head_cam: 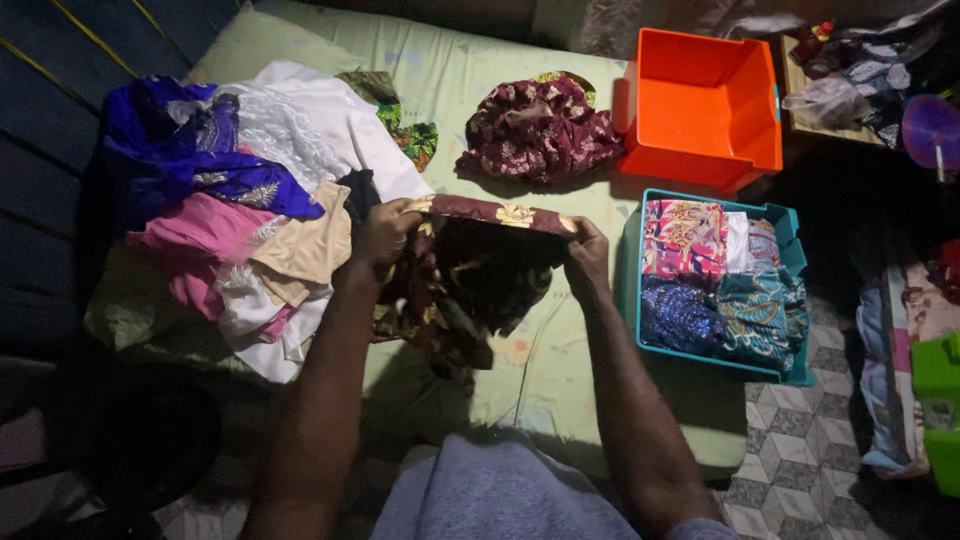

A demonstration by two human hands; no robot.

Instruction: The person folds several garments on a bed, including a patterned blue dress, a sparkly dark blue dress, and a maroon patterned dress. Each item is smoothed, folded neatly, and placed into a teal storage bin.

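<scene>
My left hand (385, 232) and my right hand (587, 252) hold up a dark maroon cloth with gold patterns (480, 275) by its top edge, one hand at each end. The cloth hangs down over a pale green mattress (450, 70). Left of my left hand lies a heap of clothes (240, 210) in blue, white, pink and beige. Beyond the held cloth rests a crumpled maroon patterned garment (540, 128).
A teal bin (790, 225) with folded patterned cloths stands right of my right hand. An orange bin (705, 105) stands behind it, empty. Bags and clutter (860, 75) fill the far right, a green box (938, 410) sits on the patterned tile floor (800, 460).
</scene>
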